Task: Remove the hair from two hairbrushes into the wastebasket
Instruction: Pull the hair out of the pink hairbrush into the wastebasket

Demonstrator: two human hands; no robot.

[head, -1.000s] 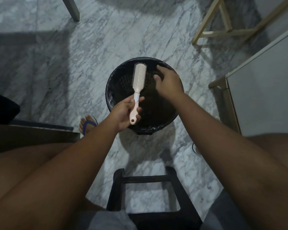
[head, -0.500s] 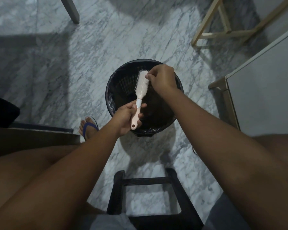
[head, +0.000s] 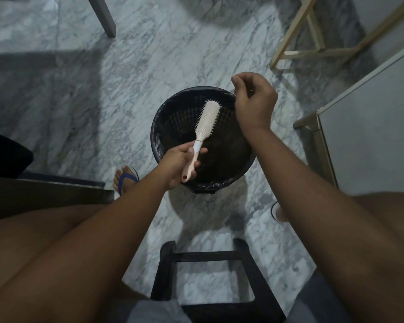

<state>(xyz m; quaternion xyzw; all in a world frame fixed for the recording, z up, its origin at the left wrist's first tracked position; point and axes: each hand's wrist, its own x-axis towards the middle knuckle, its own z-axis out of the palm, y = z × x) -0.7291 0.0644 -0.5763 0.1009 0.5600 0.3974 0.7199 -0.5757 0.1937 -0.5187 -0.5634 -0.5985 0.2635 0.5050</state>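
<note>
A seated person leans both bare arms forward over a marble floor (head: pixel 138 66). The left hand (head: pixel 180 163) grips the handle of a pale pink hairbrush (head: pixel 208 117), fingers wrapped around it and thumb on top. The brush angles up and away from that hand, bristles facing up, and its head hangs over the mouth of a black, bag-lined wastebasket (head: pixel 155 136) directly below. The right hand (head: pixel 254 106) hovers beyond and to the right of the brush head, over the basket's far rim. Its wrist is bent and its fingers are curled in, with thumb and forefinger tips (head: pixel 235 79) pinched together. Any strand of hair between them is too fine to see.
</note>
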